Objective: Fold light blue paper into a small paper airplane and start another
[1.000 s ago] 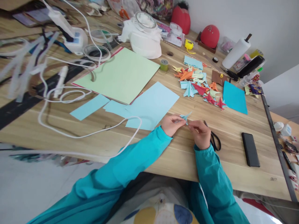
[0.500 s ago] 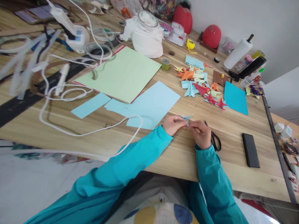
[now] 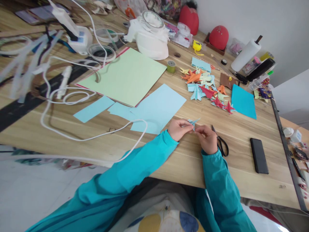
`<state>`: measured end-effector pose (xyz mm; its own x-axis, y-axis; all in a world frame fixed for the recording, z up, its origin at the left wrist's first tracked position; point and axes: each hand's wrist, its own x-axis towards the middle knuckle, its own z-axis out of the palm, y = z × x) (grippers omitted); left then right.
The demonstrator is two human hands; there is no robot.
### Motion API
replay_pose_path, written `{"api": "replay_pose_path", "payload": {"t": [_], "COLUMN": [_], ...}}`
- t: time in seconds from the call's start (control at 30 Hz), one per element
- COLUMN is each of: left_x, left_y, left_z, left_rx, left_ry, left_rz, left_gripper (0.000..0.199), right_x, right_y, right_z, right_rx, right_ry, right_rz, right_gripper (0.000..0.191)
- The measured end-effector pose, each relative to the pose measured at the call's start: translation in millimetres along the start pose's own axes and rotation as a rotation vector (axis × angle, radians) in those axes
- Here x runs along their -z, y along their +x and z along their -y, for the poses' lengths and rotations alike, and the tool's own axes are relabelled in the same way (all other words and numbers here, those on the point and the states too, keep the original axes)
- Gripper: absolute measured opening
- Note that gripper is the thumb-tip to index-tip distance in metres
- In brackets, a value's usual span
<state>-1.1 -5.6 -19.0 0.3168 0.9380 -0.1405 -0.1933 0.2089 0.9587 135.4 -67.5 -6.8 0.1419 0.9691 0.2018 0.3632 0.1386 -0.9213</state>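
Between my two hands is a small folded light-blue paper piece (image 3: 193,122), with thin pointed ends, like a paper crane in shape. My left hand (image 3: 180,129) pinches it from the left, and its fingers cover part of the folds. The fingertips of my right hand (image 3: 207,138) are closed at its lower right edge. Black-handled scissors (image 3: 224,146) lie beside my right hand, partly hidden by it. Left of my left hand are a light-blue paper sheet (image 3: 160,108) and a cut paper strip (image 3: 94,109).
Beyond my hands lies a pile of coloured folded paper cranes (image 3: 205,84). A bright blue paper stack (image 3: 243,101) and a black phone (image 3: 259,155) are on the right. Green paper (image 3: 130,75) lies back left. A white cable (image 3: 79,139) loops across the table and over my left sleeve.
My right hand has shifted very slightly to the left, and more of the scissors shows. My left hand and the folded paper stay almost in place.
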Motion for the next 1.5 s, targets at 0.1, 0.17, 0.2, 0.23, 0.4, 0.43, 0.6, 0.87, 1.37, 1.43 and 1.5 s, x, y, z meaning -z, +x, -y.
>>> {"api": "replay_pose_path", "payload": {"t": [0.1,0.17,0.2,0.23,0.4,0.43,0.6,0.87,1.37,1.43,1.5], "left_x": [0.6,0.9,1.0,1.1,2.1,2.4,3.8,3.8,4.6,4.6,4.6], "left_y": [-1.3,-1.8,-1.9,-1.8,-0.8,-0.9,-4.2,-2.1,0.0,0.1,0.3], "left_z": [-5.1,-6.4,-6.3,-5.8,-1.5,-1.3,-4.4,-4.2,-2.9,-2.6,-2.7], "left_rx": [-0.016,-0.029,-0.035,-0.037,-0.034,-0.041,-0.097,-0.055,-0.017,-0.019,-0.031], "left_ry": [0.051,0.067,0.071,0.074,0.079,0.093,0.183,0.136,0.106,0.107,0.116], "left_rz": [0.008,0.005,0.002,0.002,0.017,0.022,0.065,0.066,0.067,0.060,0.059], "left_gripper": [0.013,0.012,0.011,0.011,0.012,0.012,0.009,0.010,0.012,0.010,0.009], "right_x": [0.8,1.2,1.4,1.5,1.6,1.8,4.2,1.0,-0.2,0.0,0.0], "right_y": [0.2,0.0,-0.2,-0.3,-0.4,-0.1,2.3,-0.1,-2.8,-2.7,-2.9], "right_z": [-2.4,-3.6,-4.0,-4.1,-1.7,-0.8,2.4,2.1,-7.4,-7.3,-7.3], "right_rx": [-0.016,-0.034,-0.047,-0.062,-0.161,-0.187,-0.363,-0.267,-0.010,-0.005,-0.012], "right_ry": [0.000,0.003,0.006,0.013,0.117,0.159,0.343,0.350,0.006,-0.007,-0.014], "right_rz": [0.022,0.032,0.040,0.050,0.085,0.090,0.173,0.078,0.035,0.038,0.036], "right_gripper": [0.003,0.003,0.003,0.004,0.009,0.011,0.018,0.022,0.006,0.005,0.006]}}
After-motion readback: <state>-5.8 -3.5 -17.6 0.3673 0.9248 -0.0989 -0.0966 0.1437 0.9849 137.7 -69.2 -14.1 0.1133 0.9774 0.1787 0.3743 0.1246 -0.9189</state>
